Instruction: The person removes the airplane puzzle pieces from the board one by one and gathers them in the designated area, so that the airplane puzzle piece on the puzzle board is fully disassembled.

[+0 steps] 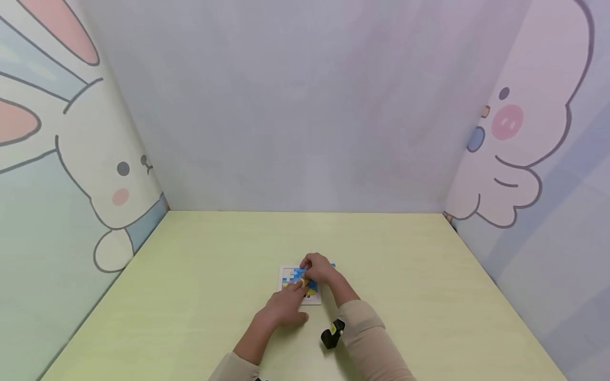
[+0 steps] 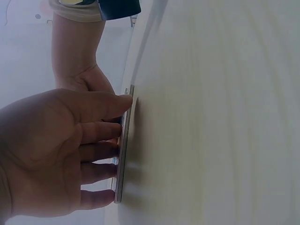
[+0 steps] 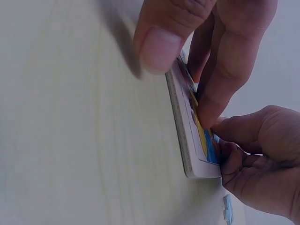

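A small framed jigsaw puzzle (image 1: 313, 302) with blue, white and yellow pieces lies on the table. My left hand (image 1: 286, 307) reaches over its near left part, fingers nearly straight and fingertips on the picture. In the left wrist view the thumb of that left hand (image 2: 56, 150) lies at the board's edge (image 2: 123, 164). At the far right of the puzzle, the curled fingers of my right hand (image 1: 318, 268) pinch a puzzle piece, mostly hidden by the fingertips. The right wrist view shows this right hand (image 3: 262, 164) low against the picture, close to the left fingers.
A loose blue puzzle piece (image 3: 228, 209) lies on the table just past the board, partly behind the right hand in the head view. A black wrist camera (image 1: 332, 334) sits on the right sleeve. Walls with cartoon animals border the pale table (image 1: 405, 264).
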